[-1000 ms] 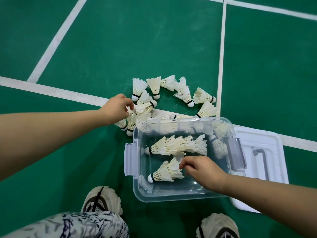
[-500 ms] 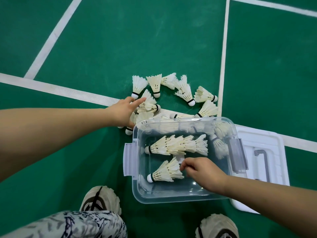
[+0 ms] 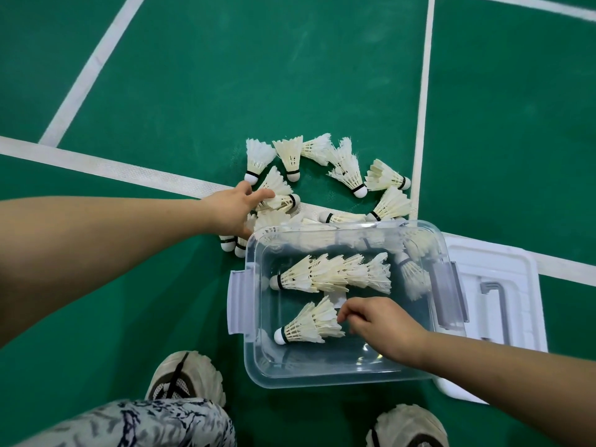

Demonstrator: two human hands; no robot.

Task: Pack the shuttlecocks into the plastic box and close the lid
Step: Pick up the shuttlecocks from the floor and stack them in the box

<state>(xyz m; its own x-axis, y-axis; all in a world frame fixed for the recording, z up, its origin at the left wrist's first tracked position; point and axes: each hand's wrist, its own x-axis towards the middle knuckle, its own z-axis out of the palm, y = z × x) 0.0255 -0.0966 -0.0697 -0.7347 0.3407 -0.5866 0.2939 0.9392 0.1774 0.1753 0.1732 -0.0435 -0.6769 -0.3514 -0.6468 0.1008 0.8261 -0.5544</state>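
A clear plastic box (image 3: pixel 250 346) sits on the green floor in front of me. Inside lie a nested row of shuttlecocks (image 3: pixel 332 274), a single shuttlecock (image 3: pixel 306 324) nearer to me and another (image 3: pixel 411 275) by the right wall. My right hand (image 3: pixel 382 327) is inside the box, its curled fingertips pinching the feather edge of the single one. Several loose shuttlecocks (image 3: pixel 348 169) lie on the floor beyond the box. My left hand (image 3: pixel 230 211) reaches among them, fingers stretched onto the feathers of one (image 3: pixel 282 196). The white lid (image 3: pixel 509 272) lies to the right of the box.
A grey L-shaped metal key (image 3: pixel 493 301) rests on the lid. White court lines (image 3: pixel 422 108) cross the floor. My two shoes (image 3: pixel 187 379) (image 3: pixel 406 427) and a patterned trouser knee (image 3: pixel 145 424) are just below the box.
My left hand uncurled and stretched to the right onto a loose shuttlecock. My right hand stayed at the feather edge of the single shuttlecock in the box.
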